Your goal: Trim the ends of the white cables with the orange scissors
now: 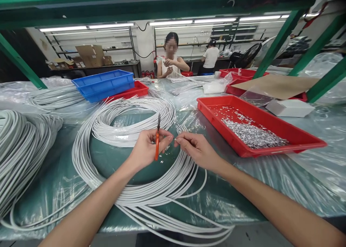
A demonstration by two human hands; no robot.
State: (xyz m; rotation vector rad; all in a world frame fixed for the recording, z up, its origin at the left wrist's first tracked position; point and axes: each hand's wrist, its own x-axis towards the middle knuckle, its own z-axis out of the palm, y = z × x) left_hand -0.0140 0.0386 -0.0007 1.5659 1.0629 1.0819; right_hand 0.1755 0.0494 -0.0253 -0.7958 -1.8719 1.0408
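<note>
My left hand (151, 146) is closed around a slim orange-handled tool (157, 142) with a narrow dark tip pointing up; its exact kind is hard to make out. Its thumb and forefinger also pinch together close to the other hand. Opposite it, my right hand (196, 148) pinches the end of a white cable, mostly hidden by the fingers. Beneath both hands lies a large coil of white cable (140, 193), its bunched cut ends (181, 129) showing just behind my right fingers. A second white coil (121, 133) overlaps it at the back.
A red tray (270, 154) of small silvery metal pieces stands at right, near a white box (289, 107). Stacked blue trays (104, 82) stand at back left. A thick cable bundle (21, 157) fills the left. Green frame posts (279, 43) rise beyond; a co-worker (173, 65) sits opposite.
</note>
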